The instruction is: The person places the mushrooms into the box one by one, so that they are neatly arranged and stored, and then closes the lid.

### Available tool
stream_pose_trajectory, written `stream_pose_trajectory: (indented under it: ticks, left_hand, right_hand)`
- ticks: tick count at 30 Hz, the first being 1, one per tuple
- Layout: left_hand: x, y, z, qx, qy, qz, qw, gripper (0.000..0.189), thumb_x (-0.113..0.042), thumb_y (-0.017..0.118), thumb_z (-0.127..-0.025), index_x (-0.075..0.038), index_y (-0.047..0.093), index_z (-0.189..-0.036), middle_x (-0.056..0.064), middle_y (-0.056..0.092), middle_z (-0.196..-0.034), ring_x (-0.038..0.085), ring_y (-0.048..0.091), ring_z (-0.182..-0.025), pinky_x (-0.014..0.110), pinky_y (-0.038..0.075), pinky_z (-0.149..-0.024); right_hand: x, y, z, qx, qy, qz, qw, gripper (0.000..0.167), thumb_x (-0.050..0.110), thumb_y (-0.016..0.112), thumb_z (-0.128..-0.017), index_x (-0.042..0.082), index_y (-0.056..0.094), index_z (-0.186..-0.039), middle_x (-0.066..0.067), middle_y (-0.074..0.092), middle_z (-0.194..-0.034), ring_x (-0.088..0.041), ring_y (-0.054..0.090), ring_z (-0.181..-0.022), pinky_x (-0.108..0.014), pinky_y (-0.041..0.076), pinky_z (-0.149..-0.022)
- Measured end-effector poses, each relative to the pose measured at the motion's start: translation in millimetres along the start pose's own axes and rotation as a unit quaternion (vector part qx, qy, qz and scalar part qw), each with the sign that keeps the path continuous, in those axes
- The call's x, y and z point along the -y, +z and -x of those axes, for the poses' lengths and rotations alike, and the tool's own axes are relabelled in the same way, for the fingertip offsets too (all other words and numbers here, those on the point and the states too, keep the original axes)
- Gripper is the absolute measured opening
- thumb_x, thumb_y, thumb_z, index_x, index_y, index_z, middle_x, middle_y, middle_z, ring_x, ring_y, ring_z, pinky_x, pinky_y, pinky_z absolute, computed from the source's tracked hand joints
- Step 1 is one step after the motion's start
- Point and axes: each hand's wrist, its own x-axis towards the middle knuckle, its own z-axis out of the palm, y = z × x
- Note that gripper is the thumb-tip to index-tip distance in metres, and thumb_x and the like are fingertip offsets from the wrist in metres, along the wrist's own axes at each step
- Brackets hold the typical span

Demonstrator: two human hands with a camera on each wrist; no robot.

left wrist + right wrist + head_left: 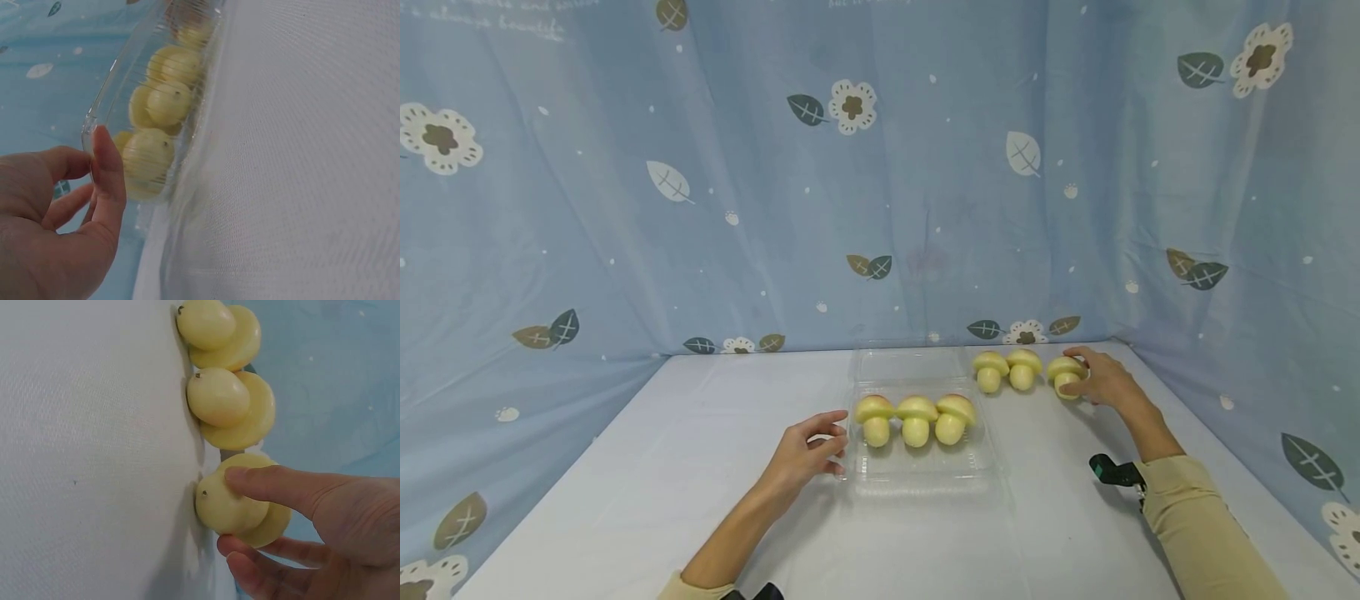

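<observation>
While the left hand [805, 452] pinches the rim of the clear container [917, 472] at lower centre, the right hand [1103, 380], clasped about the rightmost mushroom-shaped piece [1063, 367] right of centre, needs only a light, even squeeze.

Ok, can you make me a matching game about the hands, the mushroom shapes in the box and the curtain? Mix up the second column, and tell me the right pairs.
Column one:
1. Left hand
2. Right hand
3. Row of three mushroom shapes
4. Curtain

Column two:
A. Blue, with leaves and flowers
B. Inside the clear box
C. Holding the mushroom shape outside the box
D. At the clear box's edge

Right pairs: 1-D, 2-C, 3-B, 4-A.
</observation>
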Motion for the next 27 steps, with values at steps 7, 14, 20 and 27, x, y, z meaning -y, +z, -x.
stream_pose_trajectory:
  ticks: [7, 14, 20, 27]
  left_hand:
    - [-0.3, -0.3, 0.4, -0.001, 0.005, -0.006, 1.0, 0.045, -0.004, 0.062, -0.093, 0.0, 0.053, -0.137, 0.012, 0.056, -0.108, 0.021, 0.061, -0.084, 0.027, 0.06, -0.062]
    - [1.3, -0.9, -0.1, -0.002, 0.002, -0.001, 1.0, 0.045, -0.004, 0.062, -0.093, -0.001, 0.054, -0.137, 0.012, 0.056, -0.108, 0.02, 0.06, -0.084, 0.027, 0.06, -0.062]
    - [1.9, -0.3, -0.3, 0.001, 0.002, -0.001, 1.0, 0.045, -0.004, 0.063, -0.093, -0.001, 0.053, -0.137, 0.012, 0.056, -0.108, 0.021, 0.06, -0.084, 0.027, 0.06, -0.062]
    - [1.8, -0.2, -0.6, 0.003, 0.003, 0.002, 1.0, 0.045, -0.004, 0.063, -0.093, -0.001, 0.054, -0.137, 0.012, 0.056, -0.108, 0.023, 0.06, -0.085, 0.027, 0.06, -0.063]
  right_hand:
    - [-3.4, 2.3, -5.1, -0.008, -0.006, 0.012, 0.9999, 0.074, 0.023, 0.074, -0.086, -0.002, 0.036, -0.144, -0.037, 0.042, -0.13, -0.027, 0.061, -0.081, -0.03, 0.054, -0.058]
    - [-3.0, 3.3, -4.2, -0.008, -0.001, 0.009, 0.9999, 0.074, 0.023, 0.074, -0.085, -0.002, 0.036, -0.144, -0.036, 0.043, -0.129, -0.026, 0.061, -0.079, -0.029, 0.054, -0.058]
    - [-3.0, 2.9, -2.7, -0.01, 0.001, 0.008, 0.9999, 0.075, 0.022, 0.075, -0.085, -0.002, 0.036, -0.144, -0.037, 0.043, -0.13, -0.028, 0.061, -0.082, -0.03, 0.054, -0.059]
    - [-3.2, 3.1, -2.4, -0.007, 0.003, -0.005, 1.0, 0.074, 0.02, 0.074, -0.086, -0.001, 0.035, -0.145, -0.037, 0.04, -0.132, -0.033, 0.06, -0.089, -0.03, 0.055, -0.06]
